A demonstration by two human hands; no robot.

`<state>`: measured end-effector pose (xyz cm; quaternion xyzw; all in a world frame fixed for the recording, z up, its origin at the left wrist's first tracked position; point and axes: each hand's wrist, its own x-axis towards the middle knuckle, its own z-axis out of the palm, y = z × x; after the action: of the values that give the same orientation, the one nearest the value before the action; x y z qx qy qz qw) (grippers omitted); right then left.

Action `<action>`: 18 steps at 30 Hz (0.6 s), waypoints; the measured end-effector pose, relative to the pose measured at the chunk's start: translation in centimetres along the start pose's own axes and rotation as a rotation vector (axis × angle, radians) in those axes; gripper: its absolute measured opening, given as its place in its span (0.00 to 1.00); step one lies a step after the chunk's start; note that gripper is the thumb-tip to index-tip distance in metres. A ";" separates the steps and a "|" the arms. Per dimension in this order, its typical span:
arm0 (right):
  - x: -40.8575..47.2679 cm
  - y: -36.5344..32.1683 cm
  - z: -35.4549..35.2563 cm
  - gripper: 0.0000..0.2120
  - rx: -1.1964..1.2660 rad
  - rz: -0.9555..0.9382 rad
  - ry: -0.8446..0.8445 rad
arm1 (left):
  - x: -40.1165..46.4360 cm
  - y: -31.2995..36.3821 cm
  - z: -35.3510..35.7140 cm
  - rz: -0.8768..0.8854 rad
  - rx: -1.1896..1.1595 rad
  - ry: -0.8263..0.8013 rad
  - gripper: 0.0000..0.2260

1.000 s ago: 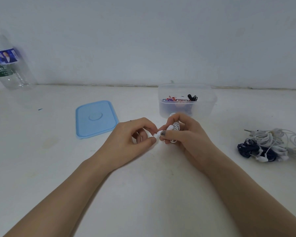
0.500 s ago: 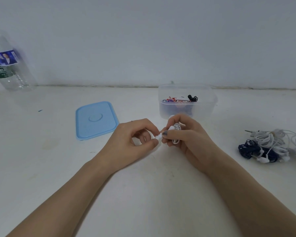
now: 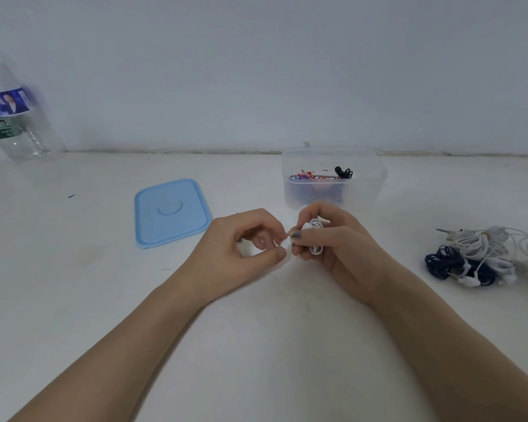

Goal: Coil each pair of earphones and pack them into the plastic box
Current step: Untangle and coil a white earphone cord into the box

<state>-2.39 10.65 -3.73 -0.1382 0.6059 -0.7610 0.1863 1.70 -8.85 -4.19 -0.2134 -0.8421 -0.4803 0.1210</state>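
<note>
My right hand [image 3: 339, 251] grips a coiled pair of white earphones [image 3: 315, 226], its loops showing between the fingers. My left hand [image 3: 241, 251] pinches the white earbud end [image 3: 285, 243] of the same pair against my right thumb. Both hands hover just above the table, in front of the clear plastic box [image 3: 333, 190]. Inside the box lie coloured and black coiled earphones [image 3: 320, 175]. A tangled pile of white and dark blue earphones [image 3: 482, 260] rests on the table at the right.
The box's blue lid [image 3: 171, 213] lies flat to the left of my hands. A clear plastic bottle [image 3: 13, 120] stands at the far left against the white wall. The white table runs to the wall behind the box.
My hands have shifted only slightly. The left fingers have adjusted their pinch on the earbud end while the right hand keeps the coil.
</note>
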 end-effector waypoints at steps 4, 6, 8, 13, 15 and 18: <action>0.0 0.1 -0.1 0.08 0.016 -0.003 0.008 | 0.1 -0.1 0.1 -0.001 -0.004 0.002 0.08; 0.0 0.1 -0.1 0.08 0.023 -0.007 0.012 | 0.1 -0.1 0.1 -0.001 -0.009 0.010 0.06; 0.0 0.2 -0.1 0.08 0.022 -0.013 0.024 | 0.2 -0.2 0.2 -0.007 -0.004 0.021 0.06; 0.0 0.4 -0.1 0.05 0.042 -0.027 0.056 | 0.5 -0.3 0.5 -0.014 0.027 0.051 0.05; 0.0 0.4 -0.2 0.05 0.054 -0.040 0.069 | 0.7 -0.4 0.6 -0.008 0.041 0.063 0.06; 0.1 0.6 -0.1 0.05 0.041 -0.057 0.081 | 0.7 -0.6 0.8 0.018 0.073 0.070 0.08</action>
<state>-2.43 10.57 -4.35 -0.1204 0.5932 -0.7831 0.1426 0.83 -8.29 -4.79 -0.1994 -0.8524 -0.4553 0.1623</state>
